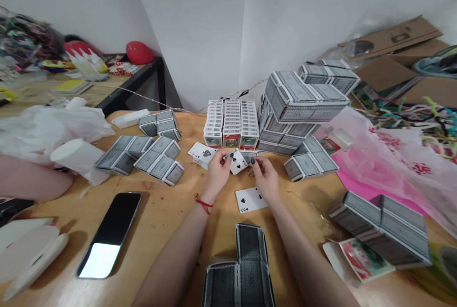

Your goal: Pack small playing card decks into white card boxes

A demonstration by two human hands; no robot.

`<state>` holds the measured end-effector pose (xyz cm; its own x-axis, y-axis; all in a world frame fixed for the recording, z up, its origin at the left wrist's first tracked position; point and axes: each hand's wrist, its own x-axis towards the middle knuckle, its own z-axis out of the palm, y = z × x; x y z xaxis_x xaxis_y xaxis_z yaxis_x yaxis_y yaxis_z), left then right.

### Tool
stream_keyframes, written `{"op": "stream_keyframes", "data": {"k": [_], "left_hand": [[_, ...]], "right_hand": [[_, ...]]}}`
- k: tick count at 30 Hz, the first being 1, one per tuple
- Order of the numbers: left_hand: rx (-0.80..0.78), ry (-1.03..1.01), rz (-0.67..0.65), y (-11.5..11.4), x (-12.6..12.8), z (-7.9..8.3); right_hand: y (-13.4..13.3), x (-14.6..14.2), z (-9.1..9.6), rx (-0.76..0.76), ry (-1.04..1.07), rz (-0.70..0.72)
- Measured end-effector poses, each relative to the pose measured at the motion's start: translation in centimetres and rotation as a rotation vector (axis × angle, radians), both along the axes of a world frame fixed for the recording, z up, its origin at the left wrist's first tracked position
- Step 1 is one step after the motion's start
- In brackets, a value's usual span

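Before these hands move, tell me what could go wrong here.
The right hand partly covers the loose card marked 2 and might drag it. The grey block between the left forearm and right forearm could get knocked. The piled blocks on the right might topple if bumped.

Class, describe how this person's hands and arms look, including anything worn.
The left hand and right hand wear no gloves, and no sleeves show on the forearms. A thin red bracelet circles the left wrist; the right wrist shows none. Dark blue-green polish coats the clearest nails.
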<state>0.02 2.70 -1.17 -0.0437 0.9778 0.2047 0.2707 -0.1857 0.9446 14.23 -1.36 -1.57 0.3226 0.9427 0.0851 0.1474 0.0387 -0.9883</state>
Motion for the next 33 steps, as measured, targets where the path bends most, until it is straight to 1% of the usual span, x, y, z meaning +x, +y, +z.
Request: {"op": "stream_keyframes", "data": {"k": [2, 5, 8, 10, 12, 15, 17, 18, 19, 21, 23, 25, 28, 29, 30, 31, 33], "left_hand": [[-0.015, -0.055, 0.035, 0.4, -0.3, -0.2], [-0.008, -0.095, -0.001, 0.7, -0.5, -0.4], [0.001, -0.063, -0.034, 0.6, -0.5, -0.3], [0.001, -0.022, -0.025, 0.5, -0.5, -0.1], [-0.001, 0.012, -0.024, 0.4, -0.5, 0.2], [0.006, 0.043, -0.028, 0.4, -0.4, 0.5], [0.007, 0.053, -0.018, 0.3, -0.4, 0.7], [0.005, 0.052, -0.012, 0.3, -0.3, 0.7], [0.002, 0.046, -0.007, 0.3, -0.3, 0.8], [0.001, 0.023, -0.001, 0.3, -0.2, 0.8], [0.001, -0.002, 0.007, 0.3, -0.2, 0.7], [-0.006, -0.025, 0.019, 0.3, -0.1, 0.5], [-0.016, -0.067, 0.027, 0.4, -0.1, 0.2], [-0.013, -0.078, 0.024, 0.4, -0.1, 0.1], [-0.008, -0.083, 0.019, 0.4, -0.1, 0.0], [-0.001, -0.080, 0.014, 0.4, -0.1, 0.0], [0.012, -0.056, 0.013, 0.3, 0.0, 0.1]], "right_hand": [[-0.1, 0.0, -0.1, -0.013, -0.028, 0.016], [-0.1, 0.4, -0.3, -0.030, -0.004, 0.025], [-0.2, 1.1, -0.1, -0.048, 0.022, 0.042], [-0.7, 1.5, 0.4, -0.067, -0.044, 0.115], [-1.5, 1.6, 1.5, -0.097, -0.164, 0.248], [-2.9, 1.1, 3.6, -0.110, -0.514, 0.440], [-3.7, 0.5, 4.7, -0.175, -0.715, 0.490], [-3.9, 0.1, 5.1, -0.234, -0.806, 0.474], [-4.1, -0.1, 5.3, -0.297, -0.870, 0.444], [-4.3, -0.5, 5.5, -0.382, -0.913, 0.441], [-4.4, -0.5, 5.4, -0.424, -0.904, 0.429], [-4.5, -0.3, 5.2, -0.428, -0.883, 0.404], [-4.5, 0.2, 4.6, -0.361, -0.835, 0.380], [-4.4, 0.4, 4.3, -0.313, -0.795, 0.387], [-4.2, 0.6, 3.9, -0.287, -0.740, 0.357], [-3.9, 0.6, 3.6, -0.256, -0.666, 0.307], [-3.2, 0.5, 2.9, -0.189, -0.437, 0.184]]}}
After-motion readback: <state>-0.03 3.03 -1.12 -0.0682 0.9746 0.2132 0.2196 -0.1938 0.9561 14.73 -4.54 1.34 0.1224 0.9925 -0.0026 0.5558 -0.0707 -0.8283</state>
